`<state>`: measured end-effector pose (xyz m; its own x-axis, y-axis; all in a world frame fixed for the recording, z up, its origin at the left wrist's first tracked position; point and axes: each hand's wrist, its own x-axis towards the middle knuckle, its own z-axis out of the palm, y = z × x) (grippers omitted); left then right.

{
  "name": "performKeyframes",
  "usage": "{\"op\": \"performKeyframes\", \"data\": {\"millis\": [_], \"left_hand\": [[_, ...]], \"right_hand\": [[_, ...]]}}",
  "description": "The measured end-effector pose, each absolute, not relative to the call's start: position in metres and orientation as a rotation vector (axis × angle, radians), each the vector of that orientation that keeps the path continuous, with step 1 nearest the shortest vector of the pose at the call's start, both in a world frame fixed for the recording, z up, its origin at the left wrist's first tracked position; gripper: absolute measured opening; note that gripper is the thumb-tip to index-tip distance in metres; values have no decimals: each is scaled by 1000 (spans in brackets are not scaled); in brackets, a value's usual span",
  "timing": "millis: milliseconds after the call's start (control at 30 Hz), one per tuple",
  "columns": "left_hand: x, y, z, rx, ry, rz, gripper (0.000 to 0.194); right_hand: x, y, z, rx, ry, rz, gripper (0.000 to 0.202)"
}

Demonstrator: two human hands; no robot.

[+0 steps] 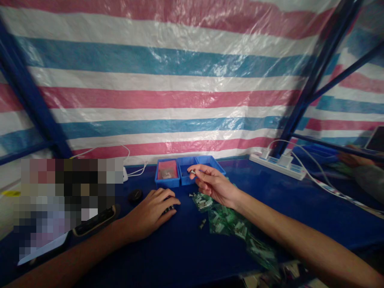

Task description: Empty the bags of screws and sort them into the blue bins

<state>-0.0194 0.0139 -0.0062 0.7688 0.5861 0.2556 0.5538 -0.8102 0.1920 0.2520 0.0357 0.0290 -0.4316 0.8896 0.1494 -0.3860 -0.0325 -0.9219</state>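
My right hand [211,182] is raised in front of the blue bins, its thumb and fingers pinching a small metal screw [192,172]. On the table to the left rests my left hand [157,208], its fingers curled over several small shiny metal pieces [169,209], partly hidden beneath it. Green-tinted plastic bags [222,220] with metal screws inside lie in a row under and beside my right forearm. A loose screw [203,223] lies on the tabletop between my hands, left of the bags. Another small screw [191,195] is by the farthest bag.
Behind my hands stand a blue bin [167,184] holding a small clear bag and blue bins [222,170] to its right. A white power strip [277,166] with cables sits right. A round black object [135,195] is at left. Another person's arm [364,168] shows far right.
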Motion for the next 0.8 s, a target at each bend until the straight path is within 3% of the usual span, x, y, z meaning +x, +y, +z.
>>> {"op": "performKeyframes", "data": {"millis": [200, 467, 800], "left_hand": [[-19, 14, -4, 2851, 926, 449, 26], [-19, 14, -2, 2875, 920, 437, 25], [-20, 16, -6, 2890, 911, 459, 27]], "right_hand": [[252, 34, 30, -533, -1194, 1772, 22], [252, 37, 34, -621, -1117, 1884, 38], [248, 38, 27, -723, -1222, 1459, 29]]}}
